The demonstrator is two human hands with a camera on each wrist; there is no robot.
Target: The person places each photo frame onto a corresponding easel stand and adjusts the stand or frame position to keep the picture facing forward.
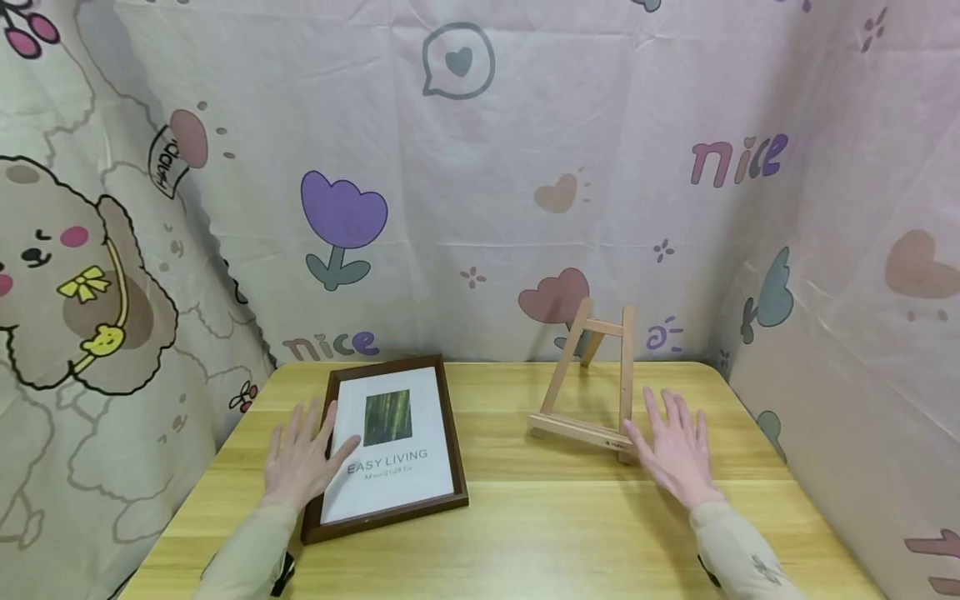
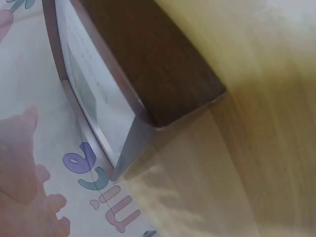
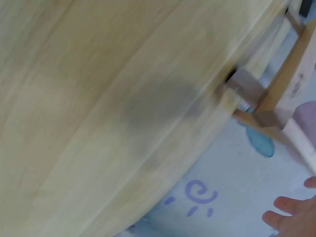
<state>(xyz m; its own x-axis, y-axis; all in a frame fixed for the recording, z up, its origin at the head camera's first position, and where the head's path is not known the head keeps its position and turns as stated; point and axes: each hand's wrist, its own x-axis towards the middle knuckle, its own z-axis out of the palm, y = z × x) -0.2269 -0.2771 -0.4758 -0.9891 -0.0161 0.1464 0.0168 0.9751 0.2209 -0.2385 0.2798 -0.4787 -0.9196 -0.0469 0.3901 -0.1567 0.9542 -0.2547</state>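
A picture frame (image 1: 397,492) with a dark brown border lies on the table at the left; its white insert reads "EASY LIVING" under a small green picture. My left hand (image 1: 300,458), fingers spread and straight, hovers by the frame's left side, its thumb overlapping the insert in the head view. At the right a small wooden easel (image 1: 581,429) stands upright on its legs. Beside the easel's right end is my right hand (image 1: 675,450), fingers also spread, holding nothing. Whether its thumb touches the ledge I cannot tell. The left wrist view shows the frame's brown side (image 2: 163,64) close up.
Both things rest on a light wooden table (image 1: 495,533). A pale printed cloth (image 1: 465,208) hangs behind the table and along both sides. Bare tabletop lies between the frame and the easel.
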